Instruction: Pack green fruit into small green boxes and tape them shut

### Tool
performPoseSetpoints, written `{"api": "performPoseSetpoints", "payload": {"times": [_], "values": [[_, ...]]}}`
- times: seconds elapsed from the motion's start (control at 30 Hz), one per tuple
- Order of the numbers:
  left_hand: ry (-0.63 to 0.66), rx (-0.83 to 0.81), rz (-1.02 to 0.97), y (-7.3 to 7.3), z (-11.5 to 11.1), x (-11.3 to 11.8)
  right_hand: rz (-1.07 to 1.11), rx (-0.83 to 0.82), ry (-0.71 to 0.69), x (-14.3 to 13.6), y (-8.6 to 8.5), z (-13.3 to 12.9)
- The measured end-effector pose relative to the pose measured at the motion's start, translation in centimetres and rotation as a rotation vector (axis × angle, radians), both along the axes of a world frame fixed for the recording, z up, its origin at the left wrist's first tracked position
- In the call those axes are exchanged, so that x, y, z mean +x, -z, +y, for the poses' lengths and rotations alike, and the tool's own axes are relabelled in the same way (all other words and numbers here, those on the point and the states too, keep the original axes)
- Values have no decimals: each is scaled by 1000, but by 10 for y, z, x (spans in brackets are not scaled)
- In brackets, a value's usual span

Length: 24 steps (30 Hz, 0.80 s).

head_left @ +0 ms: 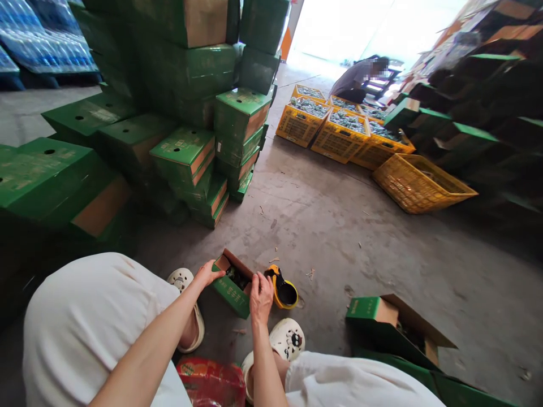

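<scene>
A small green cardboard box [231, 291] with its brown flap raised sits between my feet, dark contents partly visible inside. My left hand [207, 274] grips its left end, thumb over the rim. At the right end, the curled fingers of my right hand [261, 295] hold the edge near the flap; some fingertips are hidden. Just right of that hand lies a yellow and black tape dispenser [285, 291] on the floor. Below the box, between my shoes, is a shiny red package [210, 381].
Stacked green boxes [182, 150] rise at the left, more at the right. An open green box [369, 311] lies near my right knee. Filled yellow crates [335, 144] and a tilted yellow crate [418, 189] stand ahead, with a person [354, 79] bending behind them.
</scene>
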<state>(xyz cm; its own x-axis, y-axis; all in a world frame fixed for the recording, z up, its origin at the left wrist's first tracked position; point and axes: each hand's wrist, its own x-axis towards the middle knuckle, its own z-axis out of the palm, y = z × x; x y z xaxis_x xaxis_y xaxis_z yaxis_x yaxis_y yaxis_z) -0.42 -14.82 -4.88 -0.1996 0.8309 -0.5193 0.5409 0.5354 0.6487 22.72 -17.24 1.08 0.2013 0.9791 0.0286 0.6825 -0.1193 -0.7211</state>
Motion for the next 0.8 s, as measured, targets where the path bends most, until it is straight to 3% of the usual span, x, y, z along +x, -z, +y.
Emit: {"api": "performPoseSetpoints", "payload": {"times": [0.17,0.47,0.8], "values": [[-23,-4,-38,-7,-5,-5,-60,-121,-88,-3,-4,-5],[-20,-2,-57,-12,-6,-4,-216,-30,-177,7,22,-16],[-27,21,-86,-14,-7,-2,-415,-100,-274,-12,39,-43]]}}
